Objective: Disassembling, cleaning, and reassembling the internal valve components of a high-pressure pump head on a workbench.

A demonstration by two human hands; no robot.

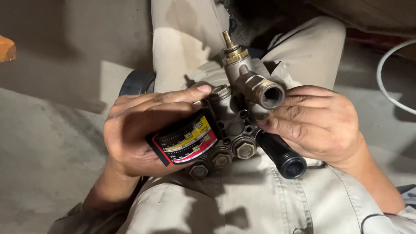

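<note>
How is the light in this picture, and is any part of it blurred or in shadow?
Head view: hard light from above strikes the trouser leg and brass fitting, throwing sharp shadows on the shirt; the pump and both hands, left hand and right hand, are sharp; the floor lies dimmer.

Grey metal pump head (234, 125) w/ brass fittings, black threaded inlet, red-yellow-black label, tilted over lap.

Bare grey concrete floor (47, 143), dusty and shadowed toward the top, with a patch of light (upper middle); a white hose (383, 78) curves at right, an orange brick (6, 48) at left
</note>
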